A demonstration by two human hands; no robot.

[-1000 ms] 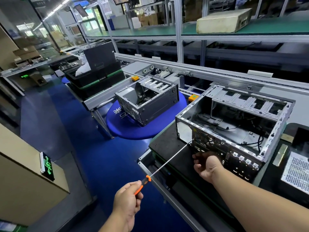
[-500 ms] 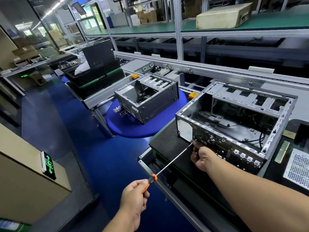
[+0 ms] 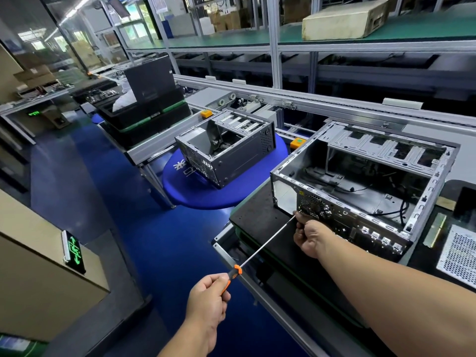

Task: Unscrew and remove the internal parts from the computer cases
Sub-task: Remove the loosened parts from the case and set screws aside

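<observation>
The near case (image 3: pixel 360 186) lies open side up on a black mat (image 3: pixel 257 215) that covers the surface, and everything here is placed from it. Its rear panel faces the person, with a round fan grille (image 3: pixel 313 204) at the panel's left end and a row of small metal tabs (image 3: pixel 381 238) toward the right end. Inside, black cables (image 3: pixel 401 210) trail over the bare metal floor.

The left hand (image 3: pixel 208 302) is out in front of the case, over the blue floor (image 3: pixel 159 243), its grip closed round the orange and black handle of a long screwdriver (image 3: pixel 262 247). The thin shaft runs up and right to the case, and its tip meets the rear panel just below the grille.

The right hand (image 3: pixel 311 238) is right against the rear panel, fingers curled at the tip end of the shaft; whether they pinch the shaft or only steady it, I cannot tell.

A second case (image 3: pixel 226 155), also open, stands on a round blue surface (image 3: pixel 206 197) beyond and to the left of the near case. Just right of the near case, a perforated metal plate (image 3: pixel 458 256) lies flat on the mat. On a green shelf (image 3: pixel 425 29) high behind the near case rests a beige box (image 3: pixel 345 19).
</observation>
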